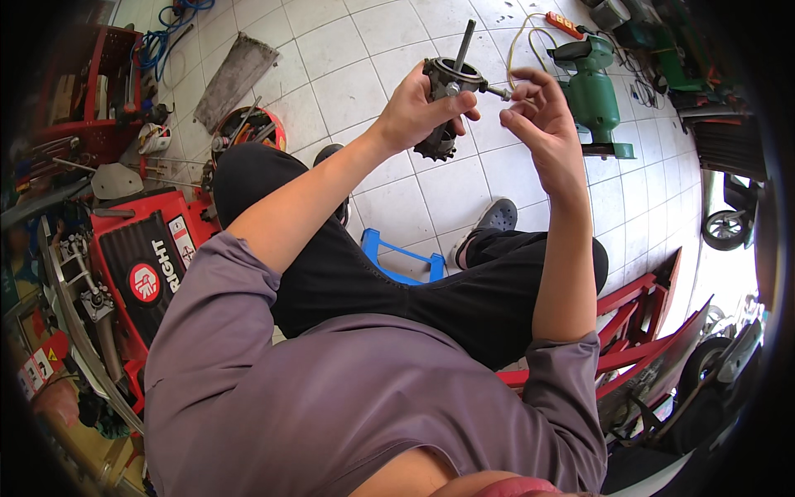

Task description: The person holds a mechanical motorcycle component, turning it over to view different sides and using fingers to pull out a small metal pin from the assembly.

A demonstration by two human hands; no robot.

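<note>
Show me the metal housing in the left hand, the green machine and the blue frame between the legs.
Metal housing [464, 84], head view: front of its upper ring.
Green machine [593, 99], head view: middle of its body.
Blue frame [370, 243], head view: its left upright.

- From my remote station, I see a white tiled floor [373, 199] carrying a green machine [593, 103], my landmark.
- Just beyond the machine, I spot an orange power strip [565, 25].
- Well left of it, I see a grey flat board [236, 81].
- Left of it and nearer me, I find a blue stool [370, 243].
</note>
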